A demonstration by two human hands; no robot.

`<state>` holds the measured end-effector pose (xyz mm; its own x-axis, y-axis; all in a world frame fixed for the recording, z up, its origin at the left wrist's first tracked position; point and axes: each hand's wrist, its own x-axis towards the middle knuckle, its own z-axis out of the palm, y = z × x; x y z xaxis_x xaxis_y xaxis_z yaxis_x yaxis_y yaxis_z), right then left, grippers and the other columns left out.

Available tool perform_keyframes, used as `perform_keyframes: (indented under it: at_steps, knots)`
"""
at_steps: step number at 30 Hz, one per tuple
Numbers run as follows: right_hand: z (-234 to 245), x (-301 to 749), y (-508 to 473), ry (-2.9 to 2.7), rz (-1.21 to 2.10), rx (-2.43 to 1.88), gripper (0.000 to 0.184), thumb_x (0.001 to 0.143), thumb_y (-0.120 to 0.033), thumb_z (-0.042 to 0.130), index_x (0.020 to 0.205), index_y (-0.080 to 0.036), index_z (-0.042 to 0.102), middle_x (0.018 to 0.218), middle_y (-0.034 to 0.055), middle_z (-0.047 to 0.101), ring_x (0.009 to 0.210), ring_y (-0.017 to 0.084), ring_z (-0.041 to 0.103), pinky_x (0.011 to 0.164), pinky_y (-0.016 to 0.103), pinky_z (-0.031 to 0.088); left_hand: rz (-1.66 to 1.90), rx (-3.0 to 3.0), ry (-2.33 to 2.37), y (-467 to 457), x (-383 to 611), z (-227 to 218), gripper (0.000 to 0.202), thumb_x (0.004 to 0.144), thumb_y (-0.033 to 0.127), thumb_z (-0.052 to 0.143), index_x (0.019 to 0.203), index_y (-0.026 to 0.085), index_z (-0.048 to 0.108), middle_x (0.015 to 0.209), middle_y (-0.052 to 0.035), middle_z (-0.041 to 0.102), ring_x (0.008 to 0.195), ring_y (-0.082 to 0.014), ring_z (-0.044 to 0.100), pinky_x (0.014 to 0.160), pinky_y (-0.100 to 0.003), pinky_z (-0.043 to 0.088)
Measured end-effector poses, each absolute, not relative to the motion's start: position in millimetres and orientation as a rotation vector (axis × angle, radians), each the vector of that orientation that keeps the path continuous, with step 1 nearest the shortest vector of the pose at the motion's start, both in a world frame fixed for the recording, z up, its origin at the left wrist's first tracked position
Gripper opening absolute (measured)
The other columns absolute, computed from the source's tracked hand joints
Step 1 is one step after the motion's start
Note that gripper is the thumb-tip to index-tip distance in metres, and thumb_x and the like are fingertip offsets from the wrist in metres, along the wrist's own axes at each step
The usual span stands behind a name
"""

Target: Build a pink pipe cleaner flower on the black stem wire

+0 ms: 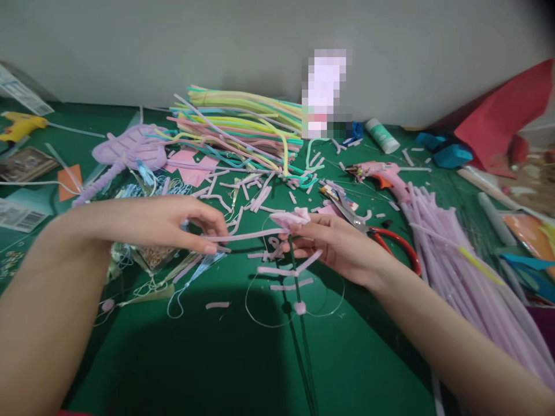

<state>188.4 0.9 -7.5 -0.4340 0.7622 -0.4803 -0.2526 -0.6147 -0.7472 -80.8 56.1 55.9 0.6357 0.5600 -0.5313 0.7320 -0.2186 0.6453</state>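
Observation:
My left hand (173, 222) pinches the left end of a pale pink pipe cleaner (247, 235) that stretches level to my right hand. My right hand (336, 245) grips a small pink pipe-cleaner flower (289, 218) on a thin dark green stem (299, 300) that runs down toward me. Both hands hover just above the green table (217, 358). Short pink offcuts (281, 284) and a loop of thin wire (255, 306) lie under them.
A heap of coloured pipe cleaners (243, 127) lies behind. Red-handled scissors (373, 228) and a pink glue gun (384, 173) are right of centre, a bundle of lilac pipe cleaners (455, 248) at right. A lilac woven piece (125, 151), a yellow glue gun (19, 126) at left.

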Motion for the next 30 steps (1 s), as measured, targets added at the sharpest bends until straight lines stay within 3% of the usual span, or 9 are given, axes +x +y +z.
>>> perform_keyframes:
  at_steps: [3, 5, 8, 12, 17, 20, 26, 30]
  knots:
    - [-10, 190, 2, -0.783, 2.055, -1.106, 0.015, 0.074, -0.027, 0.082, 0.077, -0.014, 0.074, 0.079, 0.0045, 0.075, 0.07, 0.011, 0.073, 0.061, 0.014, 0.057, -0.089, 2.081, 1.158, 55, -91, 63, 0.016, 0.086, 0.034, 0.066, 0.087, 0.024, 0.079, 0.084, 0.0019, 0.073, 0.072, -0.0138, 0.063, 0.062, -0.017, 0.043]
    - [-11, 190, 3, -0.77, 2.033, -1.122, 0.015, 0.073, -0.026, 0.083, 0.076, -0.015, 0.074, 0.076, 0.0045, 0.075, 0.069, 0.012, 0.073, 0.061, 0.014, 0.057, 0.121, 2.224, 1.224, 50, -88, 64, 0.012, 0.081, 0.032, 0.071, 0.082, 0.026, 0.08, 0.082, 0.0024, 0.07, 0.073, -0.0138, 0.06, 0.06, -0.017, 0.041]
    - [-10, 190, 3, -0.785, 2.022, -1.116, 0.016, 0.074, -0.026, 0.082, 0.078, -0.013, 0.074, 0.073, 0.0056, 0.075, 0.065, 0.01, 0.071, 0.062, 0.014, 0.057, 0.235, 2.31, 1.122, 40, -75, 65, 0.011, 0.082, 0.032, 0.07, 0.081, 0.028, 0.08, 0.07, 0.0029, 0.065, 0.058, -0.0121, 0.052, 0.051, -0.021, 0.037]
    - [-7, 189, 2, -0.77, 2.048, -1.101, 0.02, 0.07, -0.026, 0.085, 0.079, -0.012, 0.074, 0.074, 0.0041, 0.074, 0.064, 0.01, 0.071, 0.062, 0.015, 0.058, 0.335, 2.13, 1.019, 29, -58, 67, 0.012, 0.087, 0.035, 0.067, 0.087, 0.026, 0.074, 0.074, 0.0029, 0.069, 0.063, -0.0131, 0.058, 0.055, -0.02, 0.042]
    - [-6, 188, 1, -0.74, 2.058, -1.096, 0.026, 0.065, -0.024, 0.088, 0.083, -0.012, 0.074, 0.075, 0.0027, 0.074, 0.062, 0.01, 0.07, 0.062, 0.017, 0.059, 0.427, 1.799, 0.786, 23, -42, 60, 0.004, 0.087, 0.022, 0.069, 0.09, 0.024, 0.07, 0.08, 0.0036, 0.07, 0.072, -0.0098, 0.063, 0.064, -0.015, 0.049]
    - [-7, 187, 1, -0.738, 2.073, -1.109, 0.026, 0.068, -0.02, 0.085, 0.089, -0.012, 0.074, 0.078, 0.0044, 0.076, 0.065, 0.011, 0.072, 0.066, 0.018, 0.06, 0.46, 1.676, 0.709, 20, -36, 56, 0.004, 0.088, 0.018, 0.067, 0.09, 0.021, 0.068, 0.082, 0.0027, 0.07, 0.074, -0.0086, 0.065, 0.067, -0.014, 0.051]
    - [-3, 185, 1, -0.68, 2.07, -1.166, 0.004, 0.079, -0.008, 0.072, 0.082, -0.01, 0.071, 0.08, 0.0068, 0.077, 0.064, 0.012, 0.073, 0.065, 0.019, 0.061, 0.586, 1.557, 0.724, 14, -34, 62, 0.003, 0.088, 0.022, 0.068, 0.09, 0.021, 0.07, 0.076, 0.002, 0.068, 0.067, -0.0103, 0.065, 0.062, -0.018, 0.053]
    - [3, 182, -2, -0.669, 2.084, -1.167, 0.007, 0.083, -0.006, 0.067, 0.082, -0.011, 0.071, 0.08, 0.0058, 0.077, 0.064, 0.012, 0.074, 0.063, 0.016, 0.06, 0.71, 1.433, 0.886, 11, -28, 64, 0.005, 0.087, 0.027, 0.068, 0.086, 0.022, 0.068, 0.067, 0.0017, 0.065, 0.065, -0.0138, 0.065, 0.059, -0.023, 0.053]
